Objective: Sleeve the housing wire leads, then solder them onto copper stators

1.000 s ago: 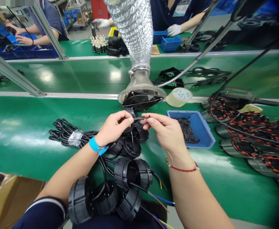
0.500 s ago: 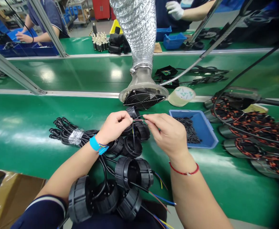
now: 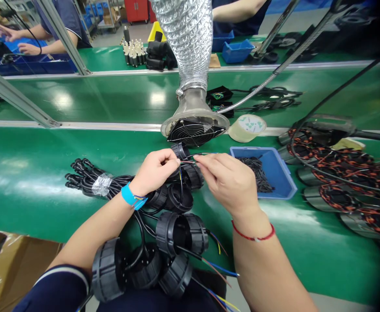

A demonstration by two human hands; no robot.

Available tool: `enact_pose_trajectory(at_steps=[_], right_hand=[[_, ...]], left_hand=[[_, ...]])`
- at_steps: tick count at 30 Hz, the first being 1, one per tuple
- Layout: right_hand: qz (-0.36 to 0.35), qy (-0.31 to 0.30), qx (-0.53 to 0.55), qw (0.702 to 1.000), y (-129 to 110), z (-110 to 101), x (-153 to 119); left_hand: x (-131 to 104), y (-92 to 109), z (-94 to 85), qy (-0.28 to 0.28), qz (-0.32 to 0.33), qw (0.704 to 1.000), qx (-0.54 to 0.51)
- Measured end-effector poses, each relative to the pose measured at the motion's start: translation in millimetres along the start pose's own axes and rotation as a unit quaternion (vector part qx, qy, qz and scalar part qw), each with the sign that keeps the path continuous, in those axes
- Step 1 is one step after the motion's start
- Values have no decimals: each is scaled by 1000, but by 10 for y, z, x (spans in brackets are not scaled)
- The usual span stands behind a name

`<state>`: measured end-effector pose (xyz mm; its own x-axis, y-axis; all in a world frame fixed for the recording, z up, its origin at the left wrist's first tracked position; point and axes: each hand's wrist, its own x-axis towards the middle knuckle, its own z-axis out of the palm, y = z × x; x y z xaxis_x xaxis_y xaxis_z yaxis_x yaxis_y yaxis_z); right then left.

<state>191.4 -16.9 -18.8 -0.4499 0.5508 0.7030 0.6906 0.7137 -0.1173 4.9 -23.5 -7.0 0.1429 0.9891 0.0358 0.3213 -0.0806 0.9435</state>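
My left hand (image 3: 159,170) pinches a thin brown wire (image 3: 187,162) between thumb and forefinger. Close to that wire's end, my right hand (image 3: 226,180) is closed in a pinch, and what sits between its fingertips is too small to name. Black ribbed round housings (image 3: 172,234) with cables lie below and between my hands, several with coloured wires (image 3: 222,268) sticking out. A taped bundle of black cables (image 3: 102,184) lies left of my left hand. Right of my right hand is a blue bin (image 3: 279,173) holding short black tubes (image 3: 263,180).
A fan hood (image 3: 194,128) on a silver duct hangs just beyond my hands. A tape roll (image 3: 247,128) stands beside it. Copper-wound metal rings (image 3: 336,197) fill the right side. Two people work across the bench behind metal posts. A cardboard box (image 3: 30,268) is at lower left.
Both my hands keep nearly the same pose. Across the bench, one person's hand at upper left has lifted and spread, and the gloved hand at the top has gone from view.
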Motion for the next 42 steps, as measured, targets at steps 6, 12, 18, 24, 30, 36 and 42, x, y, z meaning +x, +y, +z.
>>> enact_pose_trajectory(at_steps=[6, 12, 18, 24, 30, 36, 42], right_hand=[[21, -4, 56, 998, -15, 1, -24], [220, -41, 257, 940, 7, -53, -49], [342, -118, 407, 838, -51, -57, 2], [421, -16, 473, 774, -76, 27, 38], [449, -35, 557, 697, -107, 187, 64], [439, 14, 602, 667, -230, 341, 162], [437, 41, 594, 674, -236, 356, 173]], left_hand=[[-4, -12, -1, 4, 16, 1000, 22], [-12, -5, 4, 5, 32, 998, 55], [-21, 3, -3, -30, 48, 995, 87], [11, -58, -22, 1, 37, 999, 15], [50, -131, -118, 4, 12, 1000, -12], [55, -105, -218, 2, 74, 984, 163], [53, -109, -223, -33, 92, 984, 150]])
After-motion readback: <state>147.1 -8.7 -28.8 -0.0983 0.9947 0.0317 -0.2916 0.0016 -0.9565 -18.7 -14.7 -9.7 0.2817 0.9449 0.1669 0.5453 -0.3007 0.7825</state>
